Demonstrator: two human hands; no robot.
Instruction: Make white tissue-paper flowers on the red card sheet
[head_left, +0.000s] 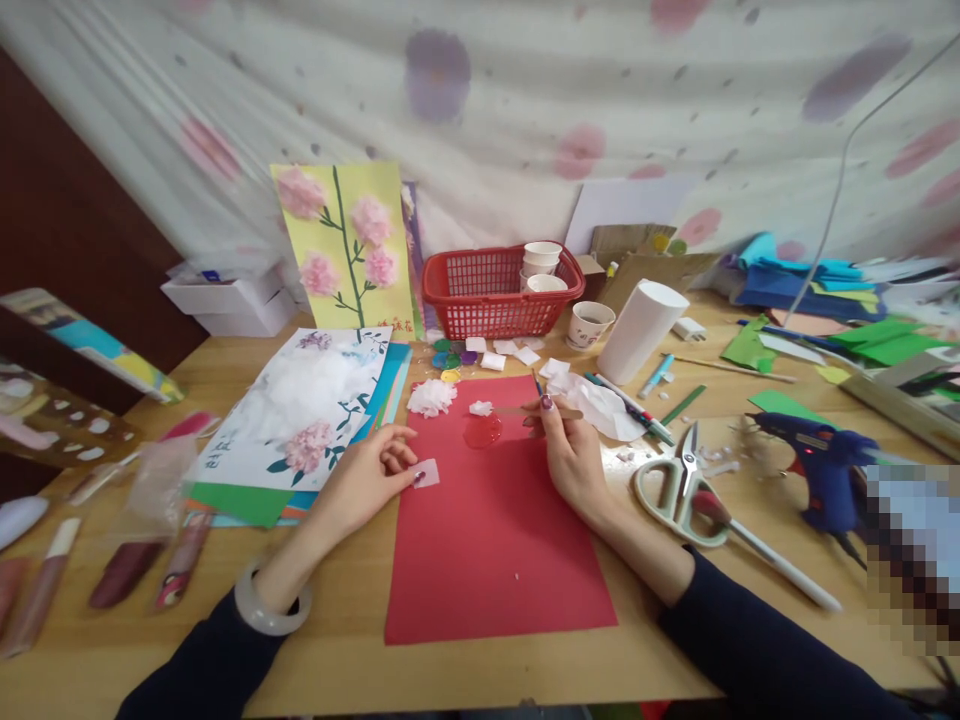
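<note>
My left hand pinches a small pale square of paper at the left edge of the red sheet. Over the sheet's upper right part, my right hand is closed on a thin brush, and a flat wooden stick runs left from the same fingers. Near the stick's tip, a small white tuft sits above a round, shiny clear patch on the red sheet. A crumpled white paper flower rests at the sheet's upper left corner.
Behind the sheet are a red basket with paper cups, another cup and a paper roll. Scissors and a blue glue gun lie right. Floral artwork with white fluff lies left; a yellow flower picture stands behind.
</note>
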